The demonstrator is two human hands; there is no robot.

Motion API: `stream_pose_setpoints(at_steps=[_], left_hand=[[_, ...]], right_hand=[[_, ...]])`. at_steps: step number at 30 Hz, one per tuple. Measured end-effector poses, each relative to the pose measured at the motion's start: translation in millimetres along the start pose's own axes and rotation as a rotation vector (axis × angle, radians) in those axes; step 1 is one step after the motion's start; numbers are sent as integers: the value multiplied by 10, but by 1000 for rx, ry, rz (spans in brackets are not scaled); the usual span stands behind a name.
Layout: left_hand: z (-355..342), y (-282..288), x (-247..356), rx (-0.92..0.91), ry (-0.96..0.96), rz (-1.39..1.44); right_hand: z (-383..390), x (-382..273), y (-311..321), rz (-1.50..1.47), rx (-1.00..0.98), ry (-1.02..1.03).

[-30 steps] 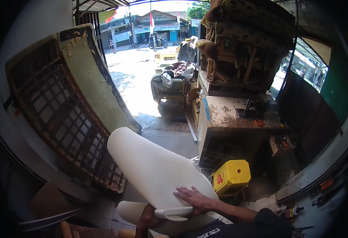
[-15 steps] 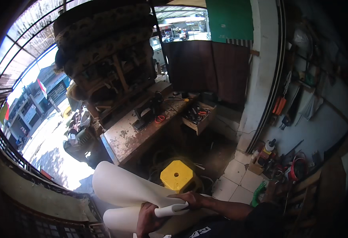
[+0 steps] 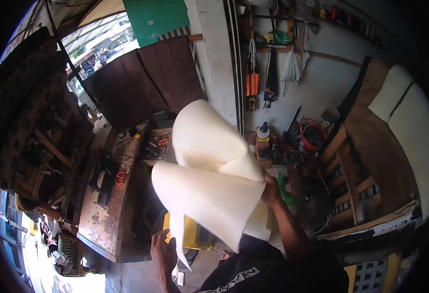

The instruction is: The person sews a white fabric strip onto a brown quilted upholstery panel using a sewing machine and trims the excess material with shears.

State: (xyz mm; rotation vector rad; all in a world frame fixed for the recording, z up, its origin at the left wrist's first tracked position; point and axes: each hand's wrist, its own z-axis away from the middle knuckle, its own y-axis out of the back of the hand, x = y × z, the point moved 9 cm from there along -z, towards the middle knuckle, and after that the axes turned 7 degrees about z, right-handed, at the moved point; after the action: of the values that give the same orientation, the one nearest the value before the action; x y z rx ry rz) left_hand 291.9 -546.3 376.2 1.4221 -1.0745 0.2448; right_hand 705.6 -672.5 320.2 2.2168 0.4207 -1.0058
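Observation:
A large cream foam sheet (image 3: 209, 195) hangs in loose, curved folds in front of me. My right hand (image 3: 271, 190) grips its right edge, where the folds are gathered together. Low on the left, my left hand (image 3: 162, 253) is apart from the sheet, its fingers spread and slightly bent with nothing in them. It is nearest to the sheet's narrow dangling corner (image 3: 179, 239). Behind the foam stands a yellow stool (image 3: 195, 233), partly covered by it.
To the left is a worn workbench (image 3: 99, 219) bearing a dark sewing machine (image 3: 103, 171) and red-handled scissors (image 3: 120, 177). An open drawer of tools (image 3: 157, 145) juts out beyond it. On the right are a red bucket (image 3: 313, 136), a green coiled hose (image 3: 287, 188) and a wooden frame (image 3: 346, 163).
The view has swung to the right. The foam sheet, held low in both hands before, is now raised and more spread out. My left hand has let go, while my right still grips it.

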Motion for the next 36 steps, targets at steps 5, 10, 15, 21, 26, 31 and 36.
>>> stream_pose_setpoints(at_steps=[5, 10, 15, 21, 26, 31, 36], left_hand=[[-275, -804, 131, -422, -140, 13], [-397, -1761, -158, -821, -24, -177], [-825, -2262, -516, -761, 191, -234], [-1720, -2798, 688, -520, 203, 39], [-1545, -3563, 21, -570, 360, -22], [-86, -3552, -1569, -473, 687, -161], [444, -3966, -1616, -559, 934, -137]], right_hand=[[-705, 856, 1635, 131, 510, -182], [-1316, 1098, 3091, 405, 957, -59], [-2151, 1297, 3478, 927, 1297, 79], [-2976, 2210, 3932, 1292, 1458, -83], [-3900, 4390, 4394, 1201, 963, -563], [-3135, 6801, 3720, 754, 567, -1099], [-2057, 8158, 3759, 600, 490, -1415]])
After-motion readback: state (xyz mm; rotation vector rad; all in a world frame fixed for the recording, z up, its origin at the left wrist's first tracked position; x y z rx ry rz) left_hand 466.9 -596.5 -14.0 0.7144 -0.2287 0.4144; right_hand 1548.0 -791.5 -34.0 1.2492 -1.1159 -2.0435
